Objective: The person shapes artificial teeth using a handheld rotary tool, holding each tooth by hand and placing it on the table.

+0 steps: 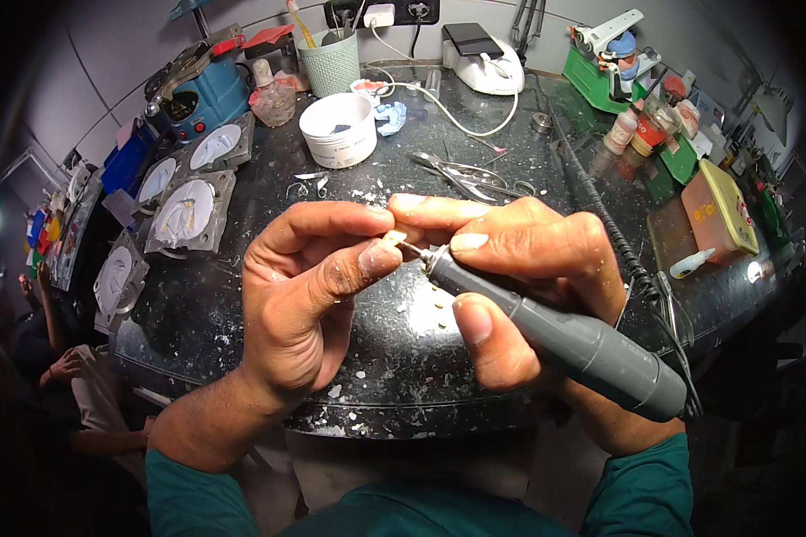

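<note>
My left hand is closed, pinching a small cream artificial tooth between thumb and fingertips. In my right hand lies a dark grey rotary handpiece, gripped along its front end with the thumb below. Its thin metal bur points left and meets the tooth, or sits very close to it; the exact contact is too small to tell. Both hands' fingertips come together above the black bench. Below them, several small yellowish pieces lie in a bright patch of light.
White shavings litter the black bench. Metal flasks with white plaster stand at the left. Beyond my hands are a white tub and metal pliers. The handpiece's coiled cord runs along the right, near a yellow-lidded box.
</note>
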Demonstrator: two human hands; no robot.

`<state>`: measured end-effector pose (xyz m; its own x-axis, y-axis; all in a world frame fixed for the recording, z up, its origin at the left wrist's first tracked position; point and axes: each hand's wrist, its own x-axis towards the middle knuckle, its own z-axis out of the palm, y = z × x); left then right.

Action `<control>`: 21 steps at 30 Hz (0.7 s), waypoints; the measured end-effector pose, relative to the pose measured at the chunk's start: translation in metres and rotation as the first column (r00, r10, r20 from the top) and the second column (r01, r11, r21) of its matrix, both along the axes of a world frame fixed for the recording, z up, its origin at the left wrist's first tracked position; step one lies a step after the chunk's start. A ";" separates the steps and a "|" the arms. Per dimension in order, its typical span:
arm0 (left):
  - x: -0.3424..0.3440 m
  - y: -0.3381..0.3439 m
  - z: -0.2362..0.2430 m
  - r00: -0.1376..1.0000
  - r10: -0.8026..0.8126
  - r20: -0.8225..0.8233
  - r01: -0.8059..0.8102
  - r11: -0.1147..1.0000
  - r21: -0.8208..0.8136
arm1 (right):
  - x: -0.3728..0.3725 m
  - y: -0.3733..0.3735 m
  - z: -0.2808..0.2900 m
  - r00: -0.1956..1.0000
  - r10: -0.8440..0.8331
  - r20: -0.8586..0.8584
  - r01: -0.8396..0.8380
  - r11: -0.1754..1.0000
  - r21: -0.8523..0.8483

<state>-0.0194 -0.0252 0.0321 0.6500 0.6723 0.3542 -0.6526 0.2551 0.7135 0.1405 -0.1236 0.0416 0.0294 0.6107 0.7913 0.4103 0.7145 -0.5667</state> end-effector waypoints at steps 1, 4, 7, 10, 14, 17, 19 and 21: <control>0.000 0.001 -0.001 1.000 0.009 0.005 -0.009 1.000 0.023 | 0.000 0.000 0.001 1.000 -0.005 0.006 0.005 1.000 -0.007; 0.000 0.001 -0.001 1.000 0.017 0.013 -0.018 0.999 0.050 | -0.001 0.000 0.001 1.000 -0.003 0.006 0.003 1.000 0.000; -0.002 0.001 -0.002 1.000 0.017 0.009 -0.018 0.999 0.041 | -0.001 0.000 0.001 1.000 -0.011 0.002 0.011 1.000 0.003; -0.001 0.001 -0.004 1.000 0.021 0.007 -0.021 0.999 0.038 | 0.001 0.000 0.002 1.000 0.002 -0.003 -0.002 1.000 -0.019; -0.001 0.000 -0.003 0.999 0.049 0.014 -0.050 0.997 0.055 | 0.000 0.001 0.002 1.000 0.025 0.017 -0.025 0.999 0.023; 0.000 0.000 -0.003 0.999 0.030 0.021 -0.031 0.999 0.041 | 0.000 0.002 0.001 1.000 0.029 0.004 -0.029 0.999 0.023; 0.001 0.000 -0.004 0.999 0.027 0.022 -0.028 0.999 0.032 | 0.000 0.003 0.001 1.000 0.023 0.007 -0.024 0.999 0.029; 0.000 0.000 -0.003 0.999 0.028 0.022 -0.028 0.999 0.025 | 0.000 0.003 0.001 1.000 0.020 0.020 -0.021 0.999 0.040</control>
<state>-0.0193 -0.0252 0.0287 0.6230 0.6808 0.3852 -0.6746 0.2183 0.7052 0.1406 -0.1202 0.0429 0.0014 0.5785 0.8157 0.4058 0.7452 -0.5292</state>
